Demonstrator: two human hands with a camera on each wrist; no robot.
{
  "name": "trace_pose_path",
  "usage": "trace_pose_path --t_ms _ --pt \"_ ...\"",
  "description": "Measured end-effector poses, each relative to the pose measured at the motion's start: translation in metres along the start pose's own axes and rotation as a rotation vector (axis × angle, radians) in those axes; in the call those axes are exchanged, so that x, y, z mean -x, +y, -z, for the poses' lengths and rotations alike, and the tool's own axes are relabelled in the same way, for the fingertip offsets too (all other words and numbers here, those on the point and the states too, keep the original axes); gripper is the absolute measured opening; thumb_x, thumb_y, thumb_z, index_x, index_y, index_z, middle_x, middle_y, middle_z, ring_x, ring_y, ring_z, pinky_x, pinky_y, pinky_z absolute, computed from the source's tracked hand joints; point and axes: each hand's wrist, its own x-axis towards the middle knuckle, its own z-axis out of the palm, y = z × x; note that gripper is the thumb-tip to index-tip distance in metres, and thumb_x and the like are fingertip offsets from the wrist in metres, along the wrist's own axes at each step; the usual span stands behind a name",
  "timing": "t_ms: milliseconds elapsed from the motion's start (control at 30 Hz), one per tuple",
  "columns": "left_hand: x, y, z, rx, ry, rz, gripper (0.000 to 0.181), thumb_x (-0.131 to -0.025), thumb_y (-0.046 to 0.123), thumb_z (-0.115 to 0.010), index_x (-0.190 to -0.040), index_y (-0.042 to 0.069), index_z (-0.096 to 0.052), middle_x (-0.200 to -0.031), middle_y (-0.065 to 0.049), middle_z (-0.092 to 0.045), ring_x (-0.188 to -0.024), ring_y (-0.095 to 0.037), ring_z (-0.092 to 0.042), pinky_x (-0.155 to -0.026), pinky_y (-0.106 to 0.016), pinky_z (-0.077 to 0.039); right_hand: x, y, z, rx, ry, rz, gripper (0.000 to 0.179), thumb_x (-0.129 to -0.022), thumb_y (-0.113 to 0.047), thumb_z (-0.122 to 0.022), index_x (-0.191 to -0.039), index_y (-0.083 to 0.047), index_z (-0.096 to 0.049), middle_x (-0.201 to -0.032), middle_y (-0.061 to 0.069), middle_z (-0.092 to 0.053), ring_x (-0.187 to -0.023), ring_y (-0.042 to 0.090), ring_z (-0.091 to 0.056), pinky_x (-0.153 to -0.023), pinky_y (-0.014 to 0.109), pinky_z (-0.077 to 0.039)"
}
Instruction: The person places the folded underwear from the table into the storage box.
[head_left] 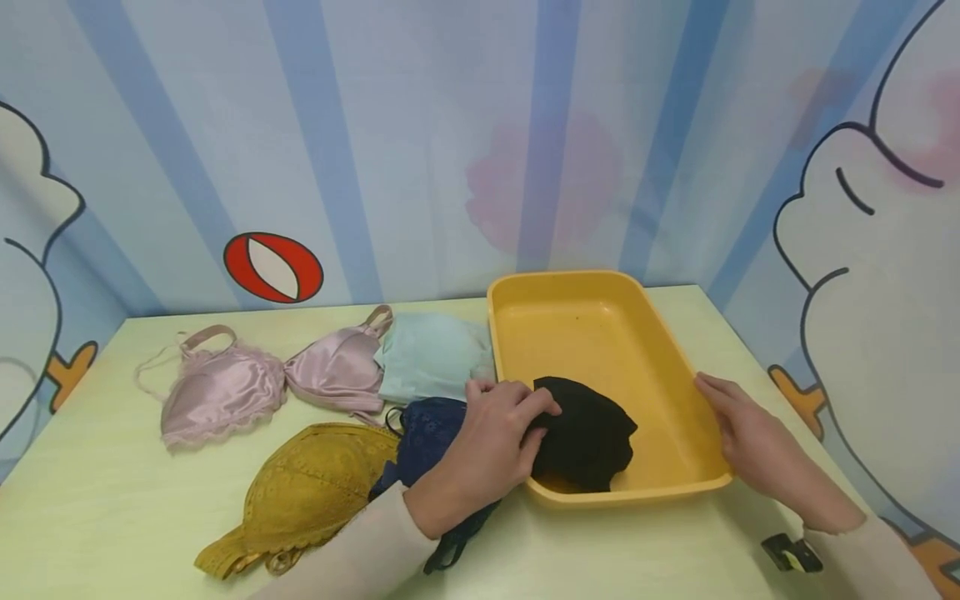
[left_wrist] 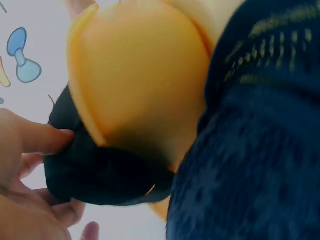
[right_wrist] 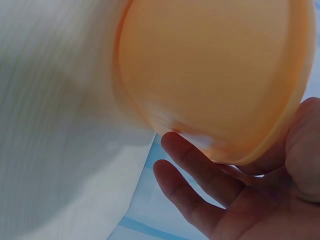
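My left hand (head_left: 491, 446) pinches the edge of a black cloth garment (head_left: 585, 433), which lies folded in the near left part of a yellow plastic tray (head_left: 607, 498). In the left wrist view, the thumb (left_wrist: 45, 139) presses on the black cloth (left_wrist: 100, 175). On the tray's right side, my right hand (head_left: 761, 450) grips the rim. The right wrist view shows fingers (right_wrist: 192, 165) against the tray's outer wall (right_wrist: 215, 100). A navy lace bra (head_left: 427, 433) lies partly hidden beneath my left hand and forearm.
Left of the tray lie a mustard bra (head_left: 322, 471), a pink satin bra (head_left: 232, 396) and a pale mint folded cloth (head_left: 435, 358). A small black object (head_left: 791, 552) sits by my right sleeve. A printed backdrop (head_left: 420, 150) borders the table's far edge.
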Motion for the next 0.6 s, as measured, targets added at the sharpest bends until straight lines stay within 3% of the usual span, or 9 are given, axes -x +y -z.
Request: trace_pose_path --t_ms 267,433,600 --pt "0.0 0.008 -0.014 -0.123 -0.17 0.084 0.024 -0.079 0.007 -0.073 -0.097 0.019 -0.061 -0.079 0.004 -0.056 -0.072 -0.013 -0.053 -0.07 -0.036 -0.026 0.0 0.001 0.001 0.0 -0.006 -0.007 0.043 -0.093 0.011 -0.04 -0.136 0.014 -0.039 -0.136 0.029 -0.038 -0.111 0.046 -0.049 -0.068 0.042 -0.047" --pt "-0.005 0.012 -0.019 -0.152 -0.238 0.112 0.026 -0.08 0.013 -0.075 -0.099 0.018 -0.06 -0.079 0.003 -0.059 -0.072 -0.014 -0.056 -0.07 -0.037 -0.027 0.0 0.0 0.001 0.0 0.001 -0.006 0.043 -0.093 0.011 -0.04 -0.136 0.014 -0.038 -0.136 0.029 -0.038 -0.112 0.047 -0.048 -0.071 0.046 -0.048" --pt "-0.009 0.015 -0.025 -0.143 -0.292 0.11 0.021 -0.082 0.01 -0.073 -0.098 0.018 -0.06 -0.076 0.005 -0.058 -0.07 -0.012 -0.055 -0.067 -0.034 -0.025 0.0 0.0 0.0 0.001 0.007 -0.002 0.043 -0.093 0.01 -0.039 -0.136 0.013 -0.039 -0.136 0.028 -0.038 -0.105 0.042 -0.053 -0.063 0.038 -0.047"
